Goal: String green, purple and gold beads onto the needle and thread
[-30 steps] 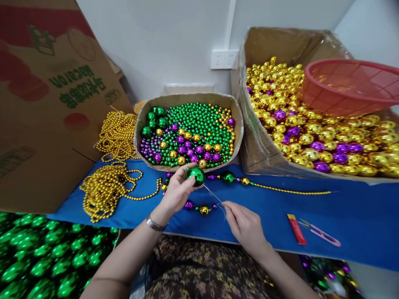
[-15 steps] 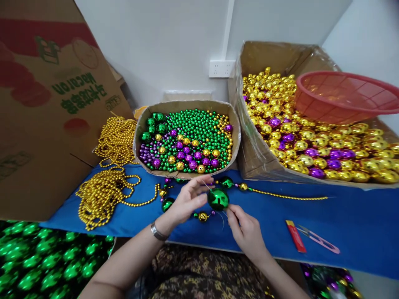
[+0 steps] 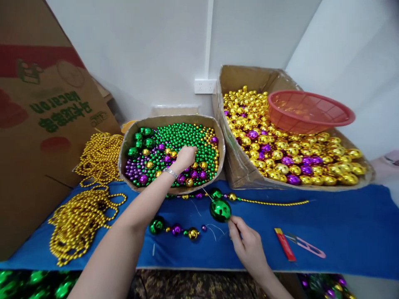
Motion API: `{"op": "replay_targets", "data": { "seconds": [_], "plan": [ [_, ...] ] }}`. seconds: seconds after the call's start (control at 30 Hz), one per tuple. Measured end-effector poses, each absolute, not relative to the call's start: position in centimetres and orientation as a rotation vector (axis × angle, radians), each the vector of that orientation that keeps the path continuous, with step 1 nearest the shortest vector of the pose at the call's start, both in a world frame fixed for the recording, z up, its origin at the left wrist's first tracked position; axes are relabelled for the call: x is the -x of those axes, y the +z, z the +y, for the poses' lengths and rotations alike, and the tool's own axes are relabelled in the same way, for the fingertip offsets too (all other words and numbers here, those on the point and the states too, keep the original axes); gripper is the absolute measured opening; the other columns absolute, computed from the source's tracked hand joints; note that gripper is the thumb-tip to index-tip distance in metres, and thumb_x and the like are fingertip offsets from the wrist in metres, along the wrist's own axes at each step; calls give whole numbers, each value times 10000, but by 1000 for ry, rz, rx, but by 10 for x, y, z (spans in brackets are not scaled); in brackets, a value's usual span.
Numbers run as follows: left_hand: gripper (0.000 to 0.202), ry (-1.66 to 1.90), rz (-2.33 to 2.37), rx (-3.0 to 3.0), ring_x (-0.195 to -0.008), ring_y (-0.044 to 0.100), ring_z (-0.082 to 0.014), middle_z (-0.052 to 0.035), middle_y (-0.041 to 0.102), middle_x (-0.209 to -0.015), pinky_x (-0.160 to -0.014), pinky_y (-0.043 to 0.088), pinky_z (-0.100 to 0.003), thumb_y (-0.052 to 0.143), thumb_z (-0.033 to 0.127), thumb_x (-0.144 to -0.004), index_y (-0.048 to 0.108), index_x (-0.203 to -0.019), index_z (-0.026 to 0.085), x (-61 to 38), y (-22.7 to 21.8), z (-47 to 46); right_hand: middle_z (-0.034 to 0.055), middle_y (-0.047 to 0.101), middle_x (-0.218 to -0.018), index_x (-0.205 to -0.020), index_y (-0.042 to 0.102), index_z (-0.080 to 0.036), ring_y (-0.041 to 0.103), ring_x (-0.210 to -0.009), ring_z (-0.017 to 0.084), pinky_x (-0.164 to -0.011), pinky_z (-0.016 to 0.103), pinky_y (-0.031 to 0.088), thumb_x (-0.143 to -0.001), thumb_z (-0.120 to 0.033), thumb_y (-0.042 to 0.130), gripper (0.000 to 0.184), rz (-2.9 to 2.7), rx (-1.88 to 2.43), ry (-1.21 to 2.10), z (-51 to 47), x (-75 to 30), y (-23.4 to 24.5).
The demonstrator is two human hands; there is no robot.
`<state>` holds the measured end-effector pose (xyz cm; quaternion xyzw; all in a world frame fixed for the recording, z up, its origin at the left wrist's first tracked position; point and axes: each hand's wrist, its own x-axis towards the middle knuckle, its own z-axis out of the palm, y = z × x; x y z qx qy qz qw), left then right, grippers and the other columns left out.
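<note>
Left hand (image 3: 185, 157): reaches into the small cardboard box (image 3: 170, 119) at 12 o'clock on the work surface. Its fingers are curled downward onto the loose beads (image 3: 187, 135), green, purple and gold. Whether they grip a bead cannot be told. A metal bracelet (image 3: 170, 171) sits on the wrist.

Right hand (image 3: 246, 243): low, at 5 o'clock from the box. Thumb and forefinger are pinched narrow on a fine thread (image 3: 206, 194), just beside the lower edge of a large green ball (image 3: 220, 210). The ball sits on that thread, above the blue cloth (image 3: 343, 224), in front of the box.

Beaded string (image 3: 176, 229): lies on the cloth at 9 o'clock from the right hand, carrying a green, a purple and a gold bead in line. A second run of beads lies along the foot of the box and trails out as a thin gold chain (image 3: 274, 202) toward 3 o'clock.

Surroundings: a heap of gold bead chain (image 3: 84, 216) at 9 o'clock; a large carton (image 3: 240, 166) of gold and purple balls at 2 o'clock, with a red basket (image 3: 308, 112) resting on its contents; a red stick (image 3: 284, 244) and pink snips (image 3: 305, 246) at 3 o'clock from the right hand, near each other.
</note>
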<state>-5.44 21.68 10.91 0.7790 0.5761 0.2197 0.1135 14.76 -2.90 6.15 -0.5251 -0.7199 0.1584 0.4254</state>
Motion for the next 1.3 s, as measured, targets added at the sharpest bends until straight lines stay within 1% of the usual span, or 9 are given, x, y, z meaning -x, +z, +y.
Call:
{"op": "replay_targets", "data": {
  "seconds": [0.1,0.2,0.33,0.43,0.53,0.67,0.97,1.17,1.3],
  "plan": [
    [182,573,1719,-2283,-984,583,-269,-129,682,-795,-856,447,-359,545,23,-753,679,-753,146,45,107,233,-16,618,-633,-913,582,-193,568,-489,110,-514,195,433,-965,-246,417,181,-1790,1326,381,-28,-150,61],
    [155,593,1702,-2256,-1006,563,-273,-131,681,-805,-834,443,-350,568,40,-747,679,-752,148,41,112,239,-12,614,-620,-908,582,-194,565,-481,118,-504,202,434,-965,-252,411,189,-1780,1348,387,-27,-151,63],
    [206,707,1615,-2188,-925,599,-229,-111,683,-938,-765,464,-320,548,177,-836,678,-993,155,44,125,218,-14,610,-613,-880,571,-203,566,-481,121,-517,207,442,-963,-253,413,185,-1756,1364,401,-27,-153,66],
    [298,954,1278,-1778,-820,625,-157,-86,670,-1008,-663,479,-257,522,324,-887,633,-1120,175,51,130,178,-17,606,-610,-866,562,-206,567,-480,120,-533,212,446,-963,-260,418,182,-1736,1375,406,-25,-153,69],
    [300,1072,906,-1117,-754,629,-127,-59,665,-935,-605,475,-220,698,341,-769,666,-1017,176,57,127,134,-15,615,-628,-877,562,-204,578,-496,118,-553,214,450,-962,-258,421,174,-1746,1365,401,-21,-151,70],
    [252,1044,812,-813,-742,634,-118,-36,664,-865,-578,475,-192,765,259,-714,675,-930,166,58,118,102,-12,626,-641,-876,567,-203,591,-510,119,-565,218,452,-960,-256,421,177,-1780,1350,382,-16,-146,71],
    [259,1051,832,-845,-706,630,-112,-31,665,-791,-557,459,-172,770,261,-713,687,-935,156,56,112,89,3,669,-670,-897,582,-198,620,-532,126,-568,228,473,-964,-249,412,190,-1817,1370,350,-18,-147,67],
    [260,1030,985,-1317,-709,591,-117,-22,659,-785,-625,469,-209,762,286,-720,689,-938,166,56,110,77,74,720,-821,-970,612,-187,689,-713,184,-688,283,520,-961,-235,424,194,-1895,1339,101,-16,-150,51],
    [243,913,986,-1387,-697,592,-132,-33,675,-791,-622,463,-227,710,348,-769,683,-918,157,47,93,61,40,701,-718,-924,575,-196,674,-626,164,-610,256,519,-983,-250,354,235,-1899,1410,388,-18,-148,27]
  ]
}}
